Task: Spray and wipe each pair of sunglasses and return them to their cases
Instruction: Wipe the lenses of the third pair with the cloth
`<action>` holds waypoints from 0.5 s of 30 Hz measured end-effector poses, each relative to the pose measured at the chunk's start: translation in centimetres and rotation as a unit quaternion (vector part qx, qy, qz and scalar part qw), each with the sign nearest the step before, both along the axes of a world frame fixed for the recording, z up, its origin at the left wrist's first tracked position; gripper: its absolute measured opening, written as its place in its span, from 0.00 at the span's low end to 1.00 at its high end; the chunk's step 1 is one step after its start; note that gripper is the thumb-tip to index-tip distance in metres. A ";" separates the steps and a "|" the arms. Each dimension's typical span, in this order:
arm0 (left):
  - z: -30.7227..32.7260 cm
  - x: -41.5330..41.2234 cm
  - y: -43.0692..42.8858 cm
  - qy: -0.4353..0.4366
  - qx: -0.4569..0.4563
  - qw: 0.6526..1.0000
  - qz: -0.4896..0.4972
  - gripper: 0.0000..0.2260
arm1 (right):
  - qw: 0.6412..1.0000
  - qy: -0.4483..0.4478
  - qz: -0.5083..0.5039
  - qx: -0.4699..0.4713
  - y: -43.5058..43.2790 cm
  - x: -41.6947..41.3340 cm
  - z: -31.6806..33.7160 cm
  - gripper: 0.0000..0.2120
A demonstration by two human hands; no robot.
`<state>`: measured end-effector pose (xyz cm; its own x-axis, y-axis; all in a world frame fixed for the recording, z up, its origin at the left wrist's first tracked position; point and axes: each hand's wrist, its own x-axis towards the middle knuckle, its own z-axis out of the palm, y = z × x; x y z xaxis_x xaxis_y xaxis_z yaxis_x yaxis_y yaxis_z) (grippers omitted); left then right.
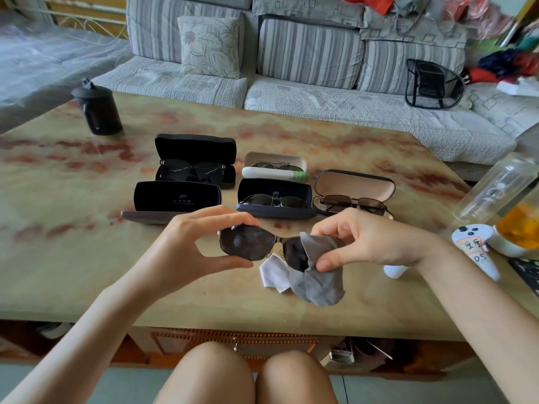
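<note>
Knees of the seated person show at the bottom edge, with the marble-patterned table [87, 258] just beyond them. Over its near part both hands hold one pair of dark sunglasses [256, 243] in the air. Left hand [186, 243] pinches the rim of one lens between thumb below and fingers above, steadying the frame. Right hand [364, 240] pinches a grey cloth [318, 275] around the other lens, thumb on the near face, fingers behind; the loose cloth hangs toward the tabletop. A white cloth [274, 275] lies on the table under the glasses. Judged from this, the step in hand is wiping, on this pair's second lens or first, which cannot be told. A small white object [395, 271], maybe the spray bottle, sits just behind the right wrist, mostly hidden. Farther back, five cases stand open in two rows: the near-left black case [175, 199] is empty, probably the home for this pair; the other four each hold glasses, among them the navy case [275, 199] and the tan-lined case [354, 191]. Next move likely calls for finishing the lens, folding the temples, then laying the pair into the empty case. A black lidded cup [97, 109] stands far left; a striped sofa [291, 53] runs behind the table.
</note>
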<state>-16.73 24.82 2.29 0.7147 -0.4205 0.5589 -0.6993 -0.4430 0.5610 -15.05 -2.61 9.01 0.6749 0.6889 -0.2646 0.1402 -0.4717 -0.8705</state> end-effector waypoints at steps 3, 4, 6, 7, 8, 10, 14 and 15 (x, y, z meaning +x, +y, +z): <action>-0.1 -0.2 -0.2 0.001 0.001 1.000 -0.001 0.22 | 1.000 -0.012 -0.004 -0.017 0.6 0.0 -0.1 0.09; 0.0 -0.3 -0.3 0.002 0.004 1.000 -0.002 0.22 | 0.999 -0.027 -0.008 -0.028 1.0 0.0 -0.3 0.08; 0.1 -0.3 -0.6 0.001 0.010 1.000 -0.007 0.22 | 0.997 -0.060 -0.019 -0.043 2.1 0.0 -0.6 0.08; 0.2 -0.3 -0.8 0.000 0.012 1.000 -0.010 0.22 | 0.996 -0.073 -0.026 -0.040 2.6 -0.1 -0.7 0.09; 0.3 -0.3 -0.8 -0.001 0.014 1.000 -0.011 0.22 | 0.995 -0.084 -0.034 -0.031 3.1 -0.1 -0.8 0.12; 0.3 -0.2 -0.6 -0.004 0.012 1.000 -0.008 0.22 | 0.994 -0.101 -0.044 -0.014 3.6 -0.2 -0.7 0.14; 0.3 -0.2 -0.2 -0.008 0.004 1.000 -0.001 0.22 | 0.995 -0.091 -0.037 0.000 3.6 0.1 -0.6 0.22; 0.3 -0.2 -0.3 -0.005 0.002 1.000 -0.002 0.21 | 0.996 -0.083 -0.037 -0.005 3.4 0.2 -0.6 0.24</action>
